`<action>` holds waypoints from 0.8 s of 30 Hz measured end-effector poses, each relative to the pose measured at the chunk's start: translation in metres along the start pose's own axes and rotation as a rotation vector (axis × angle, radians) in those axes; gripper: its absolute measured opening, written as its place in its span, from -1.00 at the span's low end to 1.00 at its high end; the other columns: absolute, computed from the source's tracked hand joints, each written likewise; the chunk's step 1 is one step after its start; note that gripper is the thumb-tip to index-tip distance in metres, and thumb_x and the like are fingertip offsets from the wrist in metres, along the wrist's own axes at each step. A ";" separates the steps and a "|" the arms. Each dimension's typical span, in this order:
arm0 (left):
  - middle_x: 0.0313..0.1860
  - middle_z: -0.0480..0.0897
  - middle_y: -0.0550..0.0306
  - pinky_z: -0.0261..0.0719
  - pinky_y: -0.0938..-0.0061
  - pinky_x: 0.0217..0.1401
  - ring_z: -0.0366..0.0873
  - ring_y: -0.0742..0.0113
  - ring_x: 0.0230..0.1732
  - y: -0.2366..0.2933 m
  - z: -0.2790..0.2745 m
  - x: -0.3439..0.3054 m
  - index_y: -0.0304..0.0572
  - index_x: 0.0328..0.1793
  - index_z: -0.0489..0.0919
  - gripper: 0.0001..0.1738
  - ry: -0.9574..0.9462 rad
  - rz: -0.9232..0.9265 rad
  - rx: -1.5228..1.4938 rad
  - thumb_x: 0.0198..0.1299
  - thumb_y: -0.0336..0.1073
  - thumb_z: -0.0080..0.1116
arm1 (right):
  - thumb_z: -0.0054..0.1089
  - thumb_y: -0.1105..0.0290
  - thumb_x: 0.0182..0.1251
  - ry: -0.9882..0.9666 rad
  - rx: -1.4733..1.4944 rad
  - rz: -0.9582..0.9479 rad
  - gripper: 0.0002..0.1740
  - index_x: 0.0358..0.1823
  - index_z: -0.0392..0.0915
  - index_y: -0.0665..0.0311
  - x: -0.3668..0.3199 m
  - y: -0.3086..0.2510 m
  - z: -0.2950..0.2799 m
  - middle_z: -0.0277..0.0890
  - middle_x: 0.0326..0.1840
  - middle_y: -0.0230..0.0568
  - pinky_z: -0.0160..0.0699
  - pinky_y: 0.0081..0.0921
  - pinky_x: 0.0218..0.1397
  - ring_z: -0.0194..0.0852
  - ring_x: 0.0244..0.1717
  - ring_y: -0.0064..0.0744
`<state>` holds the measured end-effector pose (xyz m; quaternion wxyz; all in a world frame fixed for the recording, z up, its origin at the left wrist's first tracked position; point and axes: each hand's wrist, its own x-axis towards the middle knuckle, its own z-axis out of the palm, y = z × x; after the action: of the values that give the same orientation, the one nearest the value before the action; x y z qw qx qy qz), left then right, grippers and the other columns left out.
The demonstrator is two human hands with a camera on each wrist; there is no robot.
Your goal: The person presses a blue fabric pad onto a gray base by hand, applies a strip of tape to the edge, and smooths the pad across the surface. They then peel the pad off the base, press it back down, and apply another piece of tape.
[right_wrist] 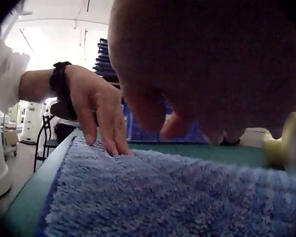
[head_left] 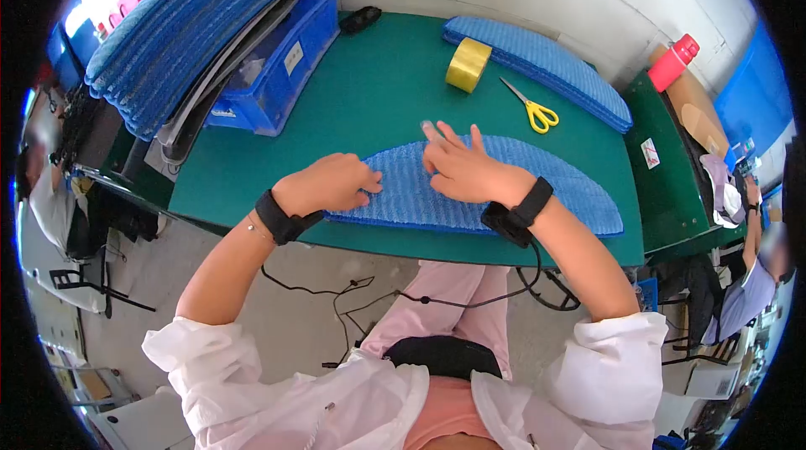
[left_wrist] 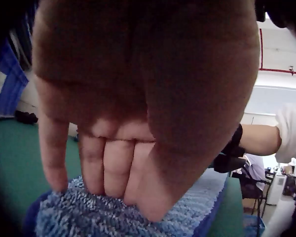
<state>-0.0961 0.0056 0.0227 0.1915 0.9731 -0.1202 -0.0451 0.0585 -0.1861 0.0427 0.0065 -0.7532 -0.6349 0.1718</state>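
On the green table [head_left: 378, 85] lies a blue, ribbed, half-moon fabric pad [head_left: 537, 185] with a darker blue edge, its straight side near the table's front. My left hand [head_left: 332, 183] rests at the pad's left end. Its fingertips and thumb touch the plush surface in the left wrist view, where the fingers [left_wrist: 116, 165] point down. Over the middle of the pad is my right hand [head_left: 470, 169], fingers spread and loosely bent, nothing gripped. From the right wrist, that hand is dark and its fingertips hover close over the pad.
Behind the pad are a yellow tape roll [head_left: 468, 65], yellow-handled scissors [head_left: 537, 114] and a stack of similar pads [head_left: 546, 68]. At left, a blue bin [head_left: 285, 72] stands beside a tall blue pad pile [head_left: 210, 22]. A cable [head_left: 445, 301] hangs below the table edge.
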 end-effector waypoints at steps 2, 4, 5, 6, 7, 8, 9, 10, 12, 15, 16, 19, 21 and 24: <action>-0.05 0.63 0.03 0.54 0.23 -0.16 0.59 0.01 -0.17 -0.003 0.000 0.005 -0.25 -0.18 0.65 -0.71 -0.081 -0.049 0.044 -0.11 -0.39 0.26 | -0.11 0.23 0.20 0.098 -0.042 -0.028 -0.56 0.04 0.36 0.37 0.001 -0.001 0.008 -0.06 0.42 0.25 -0.44 0.47 0.32 -0.28 0.49 0.16; -0.05 0.62 0.04 0.54 0.24 -0.17 0.59 0.02 -0.17 -0.003 -0.002 0.007 -0.25 -0.17 0.65 -0.71 -0.092 -0.040 0.057 -0.11 -0.39 0.26 | -0.12 0.23 0.20 0.029 -0.038 -0.047 -0.55 0.02 0.34 0.42 0.012 -0.005 0.024 -0.02 0.41 0.22 -0.42 0.49 0.31 -0.23 0.47 0.18; -0.04 0.62 0.04 0.53 0.25 -0.18 0.59 0.02 -0.18 -0.001 -0.004 0.008 -0.24 -0.17 0.65 -0.71 -0.096 -0.033 0.066 -0.10 -0.39 0.26 | -0.12 0.23 0.20 0.031 -0.035 -0.049 -0.55 0.02 0.34 0.42 0.013 -0.009 0.025 -0.02 0.41 0.22 -0.42 0.49 0.31 -0.23 0.47 0.18; -0.04 0.62 0.04 0.53 0.25 -0.18 0.59 0.02 -0.18 0.002 -0.006 0.008 -0.24 -0.17 0.65 -0.71 -0.096 -0.036 0.065 -0.10 -0.39 0.26 | -0.12 0.23 0.19 0.037 -0.079 -0.028 -0.52 0.04 0.33 0.44 0.013 -0.013 0.027 0.00 0.41 0.21 -0.41 0.49 0.31 -0.21 0.47 0.18; -0.05 0.62 0.04 0.53 0.25 -0.17 0.59 0.03 -0.18 0.007 -0.008 0.009 -0.24 -0.17 0.65 -0.71 -0.119 -0.074 0.088 -0.10 -0.39 0.26 | -0.12 0.23 0.19 0.042 -0.124 -0.006 -0.50 0.07 0.32 0.46 0.013 -0.015 0.028 0.01 0.40 0.20 -0.41 0.50 0.30 -0.19 0.46 0.18; -0.07 0.63 0.03 0.53 0.25 -0.17 0.59 0.03 -0.18 0.011 -0.009 0.009 -0.24 -0.16 0.65 -0.71 -0.142 -0.111 0.112 -0.09 -0.40 0.26 | -0.12 0.23 0.19 0.041 -0.123 -0.007 -0.50 0.07 0.32 0.46 0.013 -0.017 0.028 0.01 0.40 0.20 -0.41 0.50 0.30 -0.19 0.46 0.18; -0.07 0.63 0.03 0.53 0.25 -0.17 0.59 0.03 -0.18 0.010 -0.008 0.008 -0.24 -0.16 0.65 -0.71 -0.142 -0.109 0.114 -0.09 -0.40 0.26 | -0.11 0.22 0.19 0.030 -0.128 -0.009 -0.49 0.08 0.32 0.45 0.012 -0.018 0.027 0.00 0.41 0.19 -0.41 0.50 0.30 -0.20 0.47 0.18; -0.09 0.63 0.02 0.53 0.25 -0.17 0.59 0.02 -0.18 0.007 -0.007 0.005 -0.25 -0.16 0.65 -0.72 -0.097 -0.073 0.063 -0.08 -0.39 0.25 | -0.11 0.22 0.19 0.022 -0.136 -0.009 -0.48 0.10 0.32 0.45 0.010 -0.018 0.026 -0.02 0.42 0.18 -0.41 0.50 0.30 -0.21 0.47 0.17; -0.12 0.64 0.00 0.53 0.25 -0.17 0.59 0.02 -0.19 0.006 -0.012 0.001 -0.25 -0.16 0.64 -0.72 -0.038 -0.039 0.020 -0.07 -0.39 0.25 | -0.11 0.25 0.19 0.040 -0.110 -0.009 -0.55 0.03 0.33 0.41 0.009 -0.015 0.027 -0.03 0.43 0.17 -0.42 0.49 0.31 -0.24 0.48 0.18; -0.16 0.64 -0.02 0.53 0.25 -0.18 0.60 0.00 -0.22 0.005 -0.014 -0.012 -0.26 -0.16 0.64 -0.73 0.040 -0.025 -0.040 -0.05 -0.40 0.24 | -0.10 0.25 0.19 0.054 -0.074 -0.008 -0.59 0.00 0.36 0.37 0.008 -0.014 0.031 -0.07 0.45 0.16 -0.43 0.49 0.31 -0.28 0.49 0.17; -0.16 0.64 -0.03 0.53 0.25 -0.20 0.60 -0.01 -0.24 0.004 -0.008 -0.016 -0.27 -0.16 0.64 -0.74 0.049 -0.040 -0.024 -0.05 -0.41 0.23 | -0.07 0.23 0.19 0.055 -0.070 -0.002 -0.55 0.04 0.37 0.37 0.008 -0.014 0.033 -0.09 0.46 0.15 -0.42 0.50 0.30 -0.30 0.50 0.16; -0.18 0.65 -0.03 0.52 0.25 -0.23 0.60 -0.03 -0.26 0.008 -0.004 -0.021 -0.26 -0.17 0.64 -0.74 0.058 -0.047 0.008 -0.06 -0.43 0.23 | -0.07 0.25 0.21 0.014 0.032 0.023 -0.64 -0.04 0.39 0.32 0.005 -0.014 0.023 -0.11 0.47 0.12 -0.42 0.51 0.30 -0.30 0.50 0.16; -0.19 0.65 -0.03 0.52 0.24 -0.25 0.60 -0.03 -0.27 0.007 -0.005 -0.022 -0.25 -0.18 0.64 -0.75 0.069 -0.042 0.026 -0.06 -0.44 0.23 | -0.08 0.26 0.22 0.078 0.010 0.027 -0.67 -0.07 0.40 0.30 0.007 -0.013 0.018 -0.11 0.47 0.11 -0.42 0.52 0.30 -0.29 0.50 0.16; -0.23 0.65 -0.04 0.52 0.23 -0.30 0.59 -0.03 -0.30 -0.002 -0.004 -0.017 -0.22 -0.20 0.65 -0.77 0.008 -0.017 0.026 -0.07 -0.43 0.23 | -0.10 0.30 0.23 0.150 -0.011 -0.006 -0.76 -0.16 0.38 0.28 0.012 -0.019 0.014 -0.08 0.47 0.08 -0.41 0.50 0.30 -0.28 0.49 0.16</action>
<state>-0.1116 0.0128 0.0265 0.1791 0.9766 -0.1117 -0.0414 0.0379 -0.1738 0.0310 0.0505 -0.7621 -0.6359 0.1111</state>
